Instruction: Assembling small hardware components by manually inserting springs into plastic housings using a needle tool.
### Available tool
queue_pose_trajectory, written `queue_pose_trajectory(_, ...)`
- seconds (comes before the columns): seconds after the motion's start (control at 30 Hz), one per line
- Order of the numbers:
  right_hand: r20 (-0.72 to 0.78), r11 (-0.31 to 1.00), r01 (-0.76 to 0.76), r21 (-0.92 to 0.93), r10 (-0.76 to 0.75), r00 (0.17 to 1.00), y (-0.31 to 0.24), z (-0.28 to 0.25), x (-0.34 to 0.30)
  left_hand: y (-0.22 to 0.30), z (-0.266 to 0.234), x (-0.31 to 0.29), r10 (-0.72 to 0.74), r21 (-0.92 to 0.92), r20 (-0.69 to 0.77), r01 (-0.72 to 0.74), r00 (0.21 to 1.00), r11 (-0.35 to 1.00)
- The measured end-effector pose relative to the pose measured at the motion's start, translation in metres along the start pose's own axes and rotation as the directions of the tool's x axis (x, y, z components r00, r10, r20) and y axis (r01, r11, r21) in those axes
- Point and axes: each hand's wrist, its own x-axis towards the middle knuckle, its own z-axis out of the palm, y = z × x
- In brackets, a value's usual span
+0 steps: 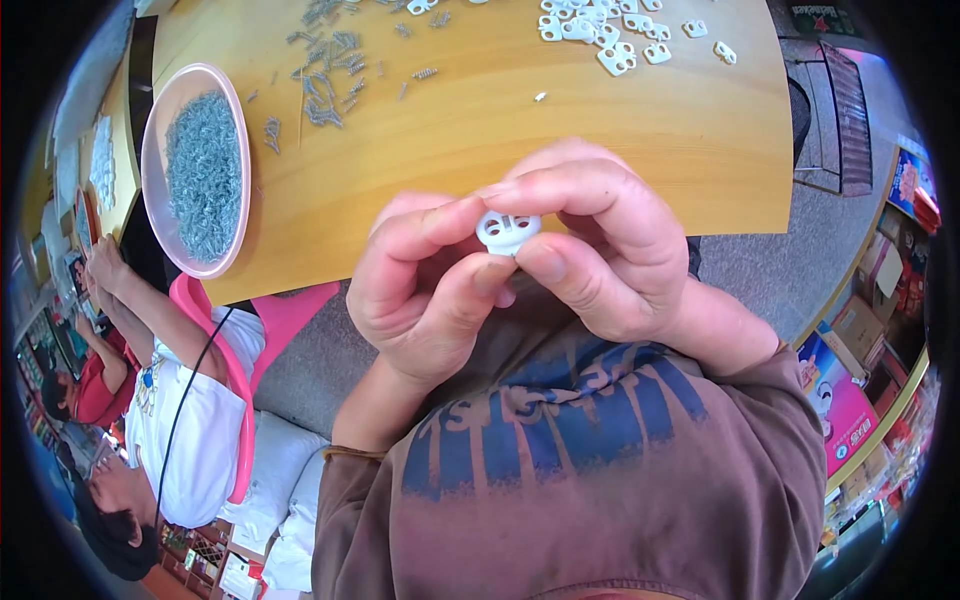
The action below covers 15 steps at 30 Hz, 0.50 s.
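Near the table's front edge, my hands hold up a small white cord lock (508, 236), a rounded plastic piece with two holes. My left hand (415, 280) pinches it from the left between thumb and forefinger. From the other side my right hand (615, 235) grips it the same way, thumb below and forefinger on top. The fingers cover its ends. Loose metal springs (325, 85) lie scattered beyond my left hand. Flat white plastic pieces with two holes (585, 28) are heaped at the far right of the table.
A pale pink bowl (243, 165) full of small springs stands at the table's left edge. One tiny white bit (541, 97) lies on the wooden table (460, 130). To the left a person in a white shirt (200, 430) sits on a pink chair (243, 440). Shelves (880, 420) stand right.
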Motion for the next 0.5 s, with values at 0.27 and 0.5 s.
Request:
queue_pose_trajectory(0.27,0.096,0.998,-0.046,0.031,0.042,0.994,0.0011,-0.0034,-0.0014,-0.0013,-0.0012,0.0021,-0.029,-0.004,-0.005,0.029,1.000,1.000)
queue_pose_trajectory(0.5,0.093,0.994,-0.088,0.059,0.082,0.992,-0.0008,-0.0037,-0.0022,-0.0014,0.0008,0.0025,-0.071,-0.064,-0.025,0.069,0.997,0.996)
